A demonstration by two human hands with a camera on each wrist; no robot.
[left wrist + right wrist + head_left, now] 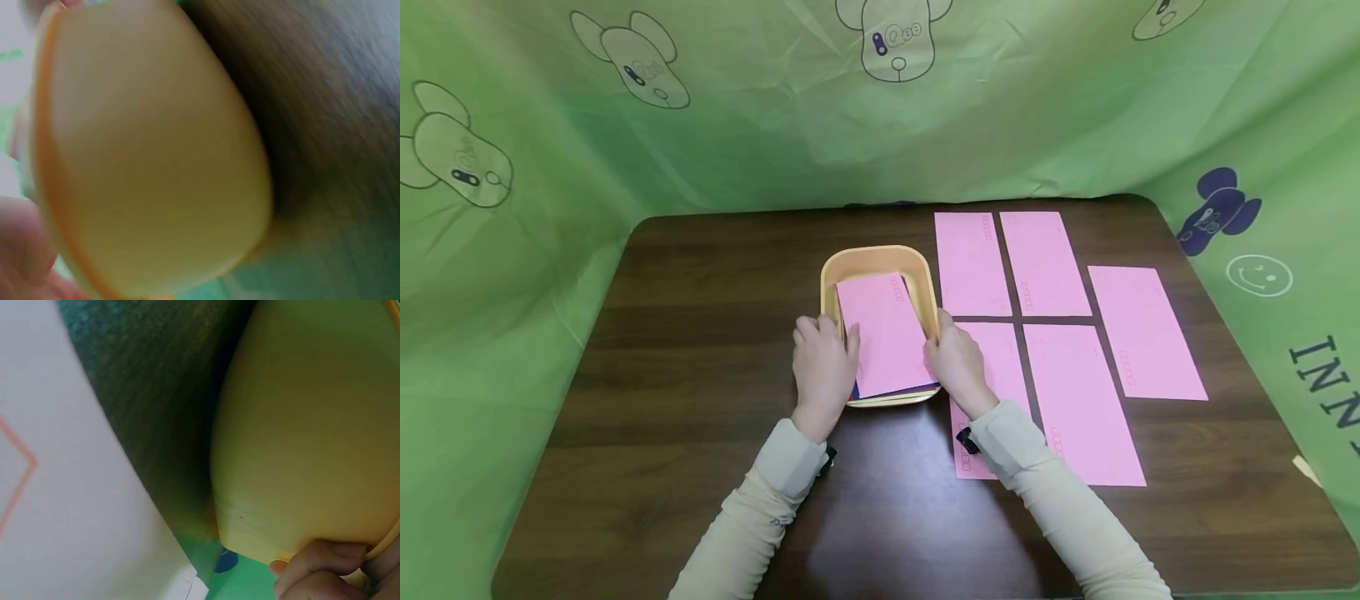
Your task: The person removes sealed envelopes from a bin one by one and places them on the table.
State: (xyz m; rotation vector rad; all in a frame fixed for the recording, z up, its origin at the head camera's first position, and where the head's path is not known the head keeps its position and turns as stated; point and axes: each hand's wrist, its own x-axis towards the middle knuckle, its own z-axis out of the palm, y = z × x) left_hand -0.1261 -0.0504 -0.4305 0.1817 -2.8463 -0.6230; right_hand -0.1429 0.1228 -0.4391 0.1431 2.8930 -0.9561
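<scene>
A pale orange plastic basket [867,262] stands near the middle of the dark table. Inside it lies a stack of envelopes with a pink envelope [886,337] on top; blue, red and yellowish edges peek out at its near end. My left hand [822,367] grips the basket's left rim, thumb on the inner side. At the right rim, my right hand [961,365] holds the basket too. The left wrist view shows the basket's side wall [156,144], blurred. In the right wrist view, curled fingers [328,565] hold the rim beside the outer wall [306,437].
Several pink envelopes lie flat on the right of the table, among them a far one [972,262], a rightmost one [1146,333] and a near one [1082,408]. My right forearm crosses over the near-left envelope [996,358]. A green printed cloth [760,142] hangs around the table [700,375].
</scene>
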